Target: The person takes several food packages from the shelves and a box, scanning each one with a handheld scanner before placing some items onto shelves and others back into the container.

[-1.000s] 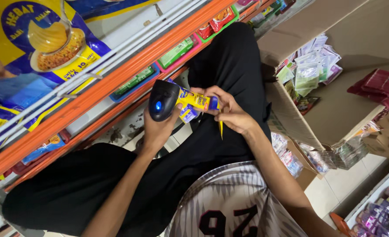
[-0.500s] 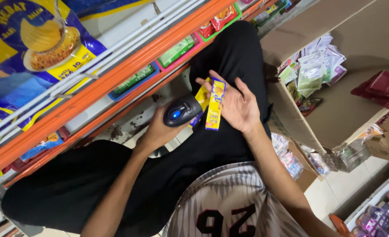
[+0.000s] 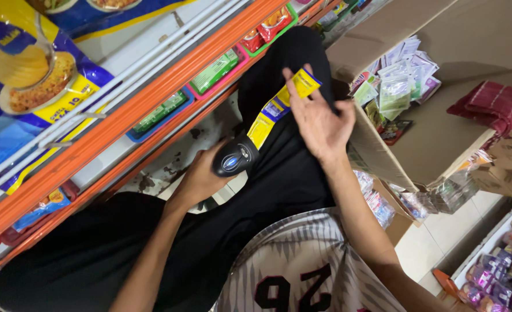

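A glossy yellow sachet strip (image 3: 279, 105) is pinched in the right hand (image 3: 320, 122), just above the left hand (image 3: 201, 179), which grips a rounded black plastic scanner (image 3: 234, 158) touching the strip's lower end. Beyond the left hand runs an orange metal shelf rail (image 3: 152, 98); right of the right hand an open cardboard box (image 3: 441, 138) holds crinkly packets, with pale floor tiles (image 3: 441, 231) below

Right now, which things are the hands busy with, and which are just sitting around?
In hand:
left hand grips the black barcode scanner
right hand holds the yellow sachet strip

Sitting around:
cardboard box of small packets
orange shelf rail
green packets on the shelf
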